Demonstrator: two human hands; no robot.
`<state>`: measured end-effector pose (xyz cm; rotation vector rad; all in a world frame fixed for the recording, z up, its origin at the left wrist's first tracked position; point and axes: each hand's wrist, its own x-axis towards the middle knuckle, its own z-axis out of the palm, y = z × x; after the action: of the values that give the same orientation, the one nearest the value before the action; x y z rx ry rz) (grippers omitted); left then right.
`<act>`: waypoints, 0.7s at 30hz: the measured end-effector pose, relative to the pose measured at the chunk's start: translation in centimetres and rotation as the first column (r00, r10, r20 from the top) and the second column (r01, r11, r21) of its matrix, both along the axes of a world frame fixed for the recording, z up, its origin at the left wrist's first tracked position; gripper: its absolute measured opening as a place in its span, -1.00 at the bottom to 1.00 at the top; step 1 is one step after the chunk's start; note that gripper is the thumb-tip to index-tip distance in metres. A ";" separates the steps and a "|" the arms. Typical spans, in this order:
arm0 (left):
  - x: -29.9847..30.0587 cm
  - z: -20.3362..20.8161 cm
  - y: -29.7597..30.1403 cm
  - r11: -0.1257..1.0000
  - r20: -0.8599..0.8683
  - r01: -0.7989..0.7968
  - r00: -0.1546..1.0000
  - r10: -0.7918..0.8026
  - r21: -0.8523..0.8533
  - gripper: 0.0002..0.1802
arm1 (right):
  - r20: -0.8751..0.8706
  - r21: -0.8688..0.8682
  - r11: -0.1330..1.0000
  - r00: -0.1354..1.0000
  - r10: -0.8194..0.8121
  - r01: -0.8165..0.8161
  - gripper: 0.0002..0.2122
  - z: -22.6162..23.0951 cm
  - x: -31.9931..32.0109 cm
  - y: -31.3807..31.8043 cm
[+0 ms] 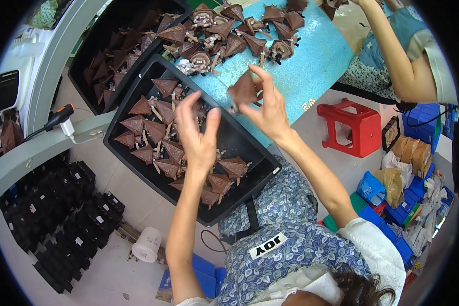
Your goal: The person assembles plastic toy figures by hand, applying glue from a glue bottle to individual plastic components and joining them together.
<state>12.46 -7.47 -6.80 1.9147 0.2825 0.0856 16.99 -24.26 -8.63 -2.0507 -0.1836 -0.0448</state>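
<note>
My right hand (271,113) pinches a brown figurine with a pointed, hat-like top (244,88), above the near edge of the light-blue tabletop (316,71). The figurine is slightly blurred. Empty, with thumb and fingers apart, my left hand (198,138) hovers over a black tray (250,148). Inside that tray lie several similar brown figurines (155,130), lying in loose rows with pale sticks showing. A cluster of more figurines (234,45) covers the far left part of the tabletop. Part of the tray's contents is hidden behind my left hand.
Another black bin (94,104) with figurines stands at the far left. A grey curved frame (35,153) runs along the left. Across the table, a co-worker's arm (392,56) reaches in. A red stool (353,127), stacked black trays (61,224) and a white bucket (147,245) stand around.
</note>
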 end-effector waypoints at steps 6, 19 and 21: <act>-0.1 2.6 -2.5 0.369 -0.232 -0.203 0.972 -0.037 -0.907 -0.67 | 0.190 0.069 0.988 0.974 0.125 -0.141 -0.53 11.5 -4.8 -2.4; -1.4 6.4 -4.8 0.230 -0.490 -0.452 0.859 -0.146 -0.862 -0.41 | -0.029 0.087 0.994 0.997 0.066 -0.063 -0.61 10.8 -7.4 -1.1; -1.6 6.2 -4.7 0.209 -0.500 -0.465 0.849 -0.171 -0.860 -0.40 | -0.027 0.100 0.993 0.998 0.061 -0.058 -0.61 11.0 -7.5 -1.3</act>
<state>10.86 -12.22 -0.59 0.5059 0.7014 -0.4156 9.46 -25.60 2.38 -1.9443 -0.2198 0.0137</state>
